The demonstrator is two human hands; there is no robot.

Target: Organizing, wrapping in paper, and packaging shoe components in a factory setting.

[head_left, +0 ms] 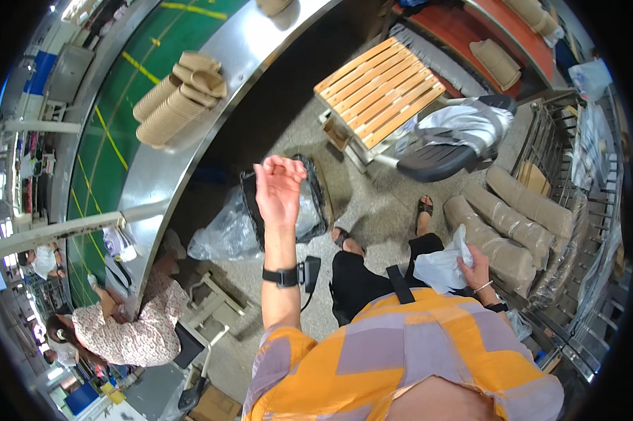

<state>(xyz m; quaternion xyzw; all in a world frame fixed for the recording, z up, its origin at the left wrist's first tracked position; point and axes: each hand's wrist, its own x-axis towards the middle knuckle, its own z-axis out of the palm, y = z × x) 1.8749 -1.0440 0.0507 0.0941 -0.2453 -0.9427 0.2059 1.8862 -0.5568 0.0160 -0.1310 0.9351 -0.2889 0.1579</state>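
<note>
My left hand (280,188) is raised in the air with loosely curled fingers and holds nothing; a black band with a small device sits on its wrist. Behind it stands a black bin (315,184) lined with clear plastic. My right hand (474,270) rests on my lap and grips a crumpled white plastic bag (443,265). Beside that hand lie long wrapped stacks of beige paper trays (507,228). I sit in an orange and grey shirt with black trousers and sandals.
A steel-edged conveyor (190,133) with a green belt carries stacks of beige pulp trays (178,98). A wooden slatted pallet (381,88) and a grey chair (448,144) stand ahead. A wire rack (583,210) is at right. A co-worker in a floral top (130,326) sits at left.
</note>
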